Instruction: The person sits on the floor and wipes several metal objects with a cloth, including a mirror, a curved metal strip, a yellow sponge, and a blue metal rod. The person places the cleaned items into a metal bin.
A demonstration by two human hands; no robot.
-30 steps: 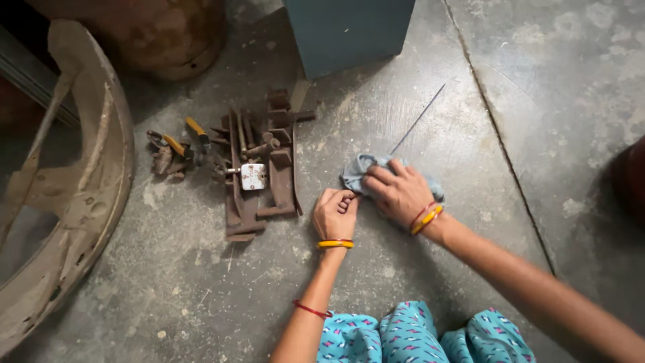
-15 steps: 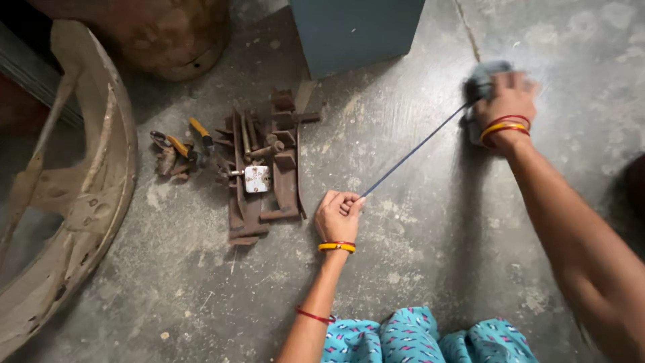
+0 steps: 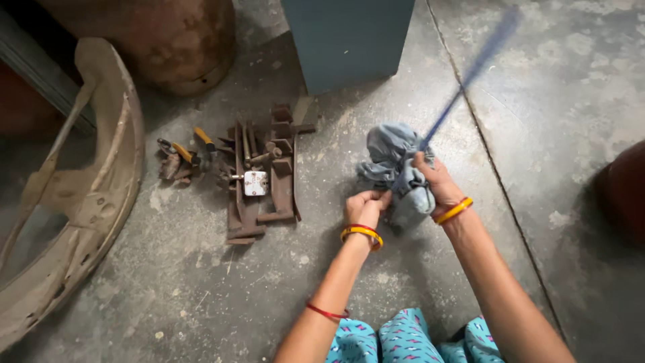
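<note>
I sit on a concrete floor. My left hand (image 3: 364,207) is closed around the near end of a long thin metal rod (image 3: 470,74), which slants up and away to the upper right and looks blurred. My right hand (image 3: 435,183) grips a crumpled grey-blue cloth (image 3: 396,158) wrapped around the rod just beyond my left hand. Both wrists wear orange and red bangles.
A pile of rusty metal pieces (image 3: 259,171) with a small white part lies left of my hands, with yellow-handled pliers (image 3: 180,152) beside it. A large rusty curved rim (image 3: 101,195) fills the left side. A teal box (image 3: 349,37) stands behind, a rusty drum (image 3: 154,37) at back left.
My right hand slid the cloth far out along the rod, then came back close to my left hand. The rod's far end has lifted off the floor and swung upward.
</note>
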